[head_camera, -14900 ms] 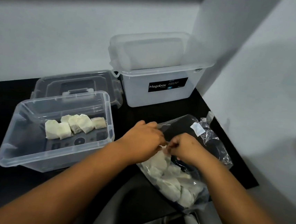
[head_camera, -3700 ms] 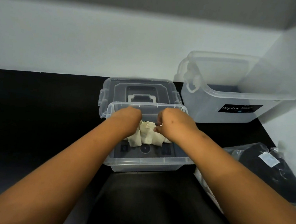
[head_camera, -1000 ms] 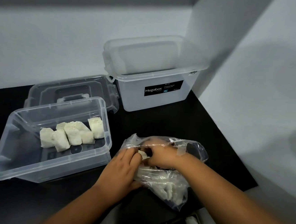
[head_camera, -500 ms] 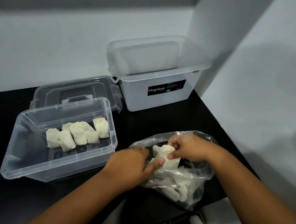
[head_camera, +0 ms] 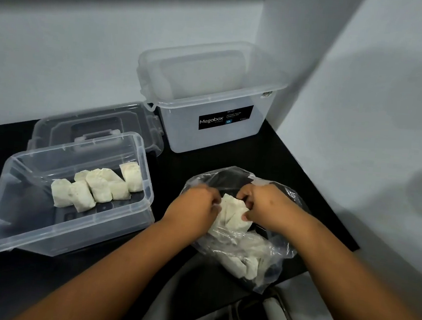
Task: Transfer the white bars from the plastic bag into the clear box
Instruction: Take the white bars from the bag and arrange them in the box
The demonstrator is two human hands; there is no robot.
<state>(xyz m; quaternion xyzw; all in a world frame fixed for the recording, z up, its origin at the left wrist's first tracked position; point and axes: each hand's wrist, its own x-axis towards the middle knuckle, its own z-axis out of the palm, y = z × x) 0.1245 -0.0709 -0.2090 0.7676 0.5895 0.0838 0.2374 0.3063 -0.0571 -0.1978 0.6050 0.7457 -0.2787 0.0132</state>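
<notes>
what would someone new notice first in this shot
Both hands meet at the mouth of the crinkled clear plastic bag at right: the left hand and right hand grip a clump of white wrapped bars. To the left, a clear plastic box holds a row of white bars. Behind stands a taller frosted tub labelled Megabox.
</notes>
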